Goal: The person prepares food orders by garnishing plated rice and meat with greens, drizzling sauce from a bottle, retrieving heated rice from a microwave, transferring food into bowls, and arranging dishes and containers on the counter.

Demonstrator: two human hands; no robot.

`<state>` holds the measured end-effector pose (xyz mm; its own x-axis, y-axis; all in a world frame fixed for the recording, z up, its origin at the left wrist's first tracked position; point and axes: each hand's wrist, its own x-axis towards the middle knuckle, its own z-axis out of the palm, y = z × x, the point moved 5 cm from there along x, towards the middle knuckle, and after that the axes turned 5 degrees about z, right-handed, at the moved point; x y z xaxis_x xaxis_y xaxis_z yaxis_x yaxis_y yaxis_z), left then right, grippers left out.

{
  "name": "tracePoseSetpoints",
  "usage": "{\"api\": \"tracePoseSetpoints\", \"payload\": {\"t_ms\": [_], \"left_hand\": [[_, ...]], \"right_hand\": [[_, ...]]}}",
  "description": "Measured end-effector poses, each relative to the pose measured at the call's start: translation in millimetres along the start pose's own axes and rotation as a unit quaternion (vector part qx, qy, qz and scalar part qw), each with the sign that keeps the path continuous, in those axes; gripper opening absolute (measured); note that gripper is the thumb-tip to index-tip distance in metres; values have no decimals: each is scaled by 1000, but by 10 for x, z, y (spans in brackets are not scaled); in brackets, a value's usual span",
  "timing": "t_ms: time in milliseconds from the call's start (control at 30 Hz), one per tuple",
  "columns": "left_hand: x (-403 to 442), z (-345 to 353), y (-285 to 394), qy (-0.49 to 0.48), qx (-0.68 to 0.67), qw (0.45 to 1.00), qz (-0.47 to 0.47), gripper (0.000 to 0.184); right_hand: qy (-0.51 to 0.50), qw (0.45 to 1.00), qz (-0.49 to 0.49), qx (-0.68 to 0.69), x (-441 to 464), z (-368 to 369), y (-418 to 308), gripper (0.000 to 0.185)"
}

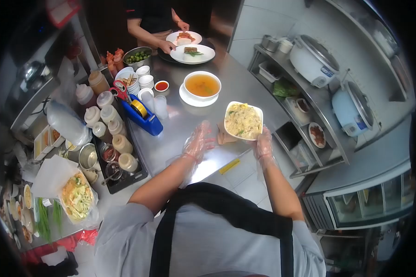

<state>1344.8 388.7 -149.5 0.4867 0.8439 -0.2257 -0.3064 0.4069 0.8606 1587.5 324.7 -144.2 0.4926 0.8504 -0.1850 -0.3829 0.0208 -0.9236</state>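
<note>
– Which way, the rice bowl (243, 121)?
– Mouth up, tipped toward the camera; nearly square, so no clear long axis.
– Where?
– At the near right edge of the surface (164, 145), right hand (264, 145) clamped on its near right corner; left hand (198, 142) apart, fingers loosely spread.
– And around?
– Soup bowl (202, 86) just beyond to the left, on a white saucer (192, 100); blue tape dispenser (146, 121) farther left.
</note>
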Motion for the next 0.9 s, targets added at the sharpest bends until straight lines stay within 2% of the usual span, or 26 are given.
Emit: {"api": "tracePoseSetpoints", "payload": {"t_ms": [67, 200, 233, 333, 433, 533, 600, 667, 733, 800, 900], "left_hand": [[17, -116, 14, -1, 23, 1000, 3, 72], [-260, -221, 317, 36, 81, 996, -2, 69], [-336, -266, 367, 54, 89, 995, -3, 68], [-556, -481, 370, 146, 76, 986, 24, 68], [-801, -507, 273, 260, 43, 963, 56, 69], [-934, -358, 122, 346, -3, 936, 70, 60], [-944, -169, 12, 372, -26, 924, 79, 60], [-944, -1, -115, 391, -43, 916, 82, 60], [-959, 116, -242, 401, -47, 911, 85, 58], [-1059, 232, -237, 424, -51, 901, 74, 57], [-1197, 364, -308, 457, -43, 887, 58, 58]], "right_hand": [[35, 999, -4, 26, 541, -84, 157, 53], [30, 999, 10, -21, 1745, -372, 397, 56], [52, 998, 26, -20, 1866, -310, 316, 47], [-35, 998, 40, -16, 2570, -240, 317, 34], [-82, 991, 1, -108, 2980, -71, 179, 21], [-41, 985, 121, -117, 3446, -78, 314, 24], [79, 988, 125, -43, 3611, -320, 608, 16], [105, 989, 106, -7, 3352, -326, 523, 13], [0, 991, -2, -133, 2823, -149, 272, 19], [-135, 953, -79, -260, 2525, -113, 454, 20], [-300, 799, -346, -389, 1469, 407, 283, 11]]}}
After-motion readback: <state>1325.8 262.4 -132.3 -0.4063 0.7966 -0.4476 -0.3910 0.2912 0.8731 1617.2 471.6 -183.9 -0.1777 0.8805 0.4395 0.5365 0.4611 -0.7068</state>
